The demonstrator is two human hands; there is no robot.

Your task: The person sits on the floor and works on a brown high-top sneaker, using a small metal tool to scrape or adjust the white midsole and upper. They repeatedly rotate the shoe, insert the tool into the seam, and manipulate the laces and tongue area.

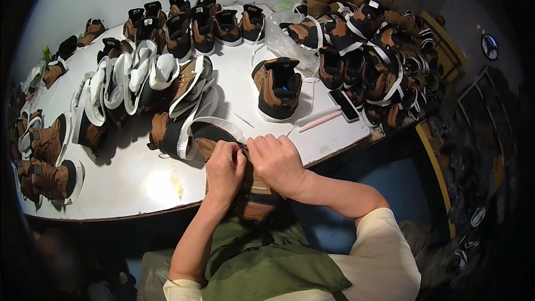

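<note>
A brown and black shoe (256, 187) rests between the table edge and my lap, its pale sole edge turned up toward the table. My left hand (225, 170) is closed, its fingertips pinching at the shoe's side. Right beside it, my right hand (277, 161) is also closed, knuckles up, gripping the shoe near the same spot. Anything thin between the fingertips is too small to make out. Just beyond my hands lies a shoe with a loose white sole (220, 122). One finished-looking shoe (277, 92) stands upright farther back.
Several shoes with white soles (114, 86) lean together at the left on the white table (142, 175). Rows of upright shoes (203, 28) stand at the back. At the right are a phone (344, 106), a pinkish strip (319, 121), a plastic bag (284, 42) and a shoe pile (379, 72).
</note>
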